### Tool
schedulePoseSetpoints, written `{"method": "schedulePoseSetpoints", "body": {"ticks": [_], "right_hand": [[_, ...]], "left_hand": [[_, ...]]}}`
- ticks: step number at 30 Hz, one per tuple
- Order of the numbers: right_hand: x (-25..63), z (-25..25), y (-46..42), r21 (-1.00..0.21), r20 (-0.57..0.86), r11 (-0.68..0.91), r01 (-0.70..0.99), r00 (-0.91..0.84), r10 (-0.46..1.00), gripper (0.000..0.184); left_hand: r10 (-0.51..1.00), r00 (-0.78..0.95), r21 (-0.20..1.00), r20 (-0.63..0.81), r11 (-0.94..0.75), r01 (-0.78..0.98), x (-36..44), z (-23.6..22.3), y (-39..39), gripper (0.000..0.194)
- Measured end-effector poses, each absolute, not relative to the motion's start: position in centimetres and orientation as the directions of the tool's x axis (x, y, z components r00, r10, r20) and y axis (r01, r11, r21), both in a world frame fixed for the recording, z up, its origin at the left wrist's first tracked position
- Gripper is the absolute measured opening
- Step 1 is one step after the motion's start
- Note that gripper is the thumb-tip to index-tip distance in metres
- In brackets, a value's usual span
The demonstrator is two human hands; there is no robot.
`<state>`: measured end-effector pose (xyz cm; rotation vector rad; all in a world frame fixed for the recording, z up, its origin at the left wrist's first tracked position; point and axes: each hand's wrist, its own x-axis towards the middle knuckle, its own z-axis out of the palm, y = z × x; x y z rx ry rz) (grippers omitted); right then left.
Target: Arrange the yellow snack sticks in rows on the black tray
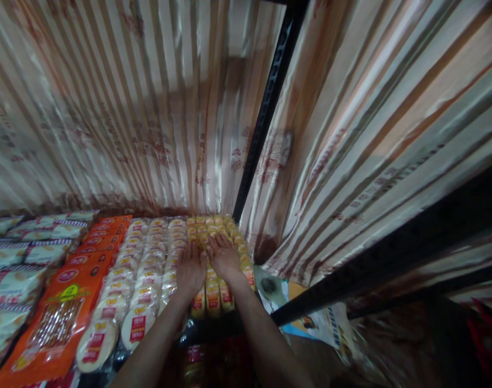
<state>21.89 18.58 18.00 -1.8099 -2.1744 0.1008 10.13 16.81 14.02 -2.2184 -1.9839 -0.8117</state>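
Both my hands reach forward over a shelf of packaged snacks. My left hand [191, 268] lies palm down, fingers stretched out, on the left side of some small yellow packets with red labels [212, 296]. Beside it, my right hand [223, 256] rests flat on the same packets, its fingers slightly spread. Neither hand holds anything. The packets stand in tight rows running back to the curtain. Just left of my left hand are rows of round white crackers in clear wrappers [138, 326], stacked on edge. My palms hide part of the yellow rows.
Orange snack bags [63, 307] overlap in a row at the left, with white and blue bags [17, 280] beyond them. Striped plastic sheeting [168, 118] hangs behind. A black upright post [265, 116] and a dark rail [375, 248] frame the right side.
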Motion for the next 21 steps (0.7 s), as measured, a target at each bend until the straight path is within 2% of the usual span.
{"method": "schedulePoseSetpoints", "body": {"ticks": [9, 13, 17, 21], "right_hand": [[22.4, 18.4, 15.5, -0.342, 0.4, 0.204, 0.917, -0.054, 0.915, 0.045], [22.4, 17.0, 12.2, -0.409, 0.499, 0.227, 0.884, 0.009, 0.866, 0.046], [22.9, 14.2, 8.5, -0.479, 0.535, 0.137, 0.867, 0.165, 0.828, 0.05], [23.6, 11.3, 5.9, -0.525, 0.508, 0.044, 0.85, 0.271, 0.817, 0.053]], "left_hand": [[0.838, 0.041, 0.312, 0.544, -0.247, 0.918, 10.3, 15.9, 13.4, 0.044], [0.807, 0.077, 0.328, 0.585, -0.323, 0.888, 11.7, 15.2, 9.9, 0.044], [0.701, 0.201, 0.233, 0.684, -0.471, 0.851, 12.4, 12.9, 5.8, 0.057], [0.728, 0.255, 0.171, 0.636, -0.455, 0.874, 12.2, 10.8, 2.8, 0.064]]}}
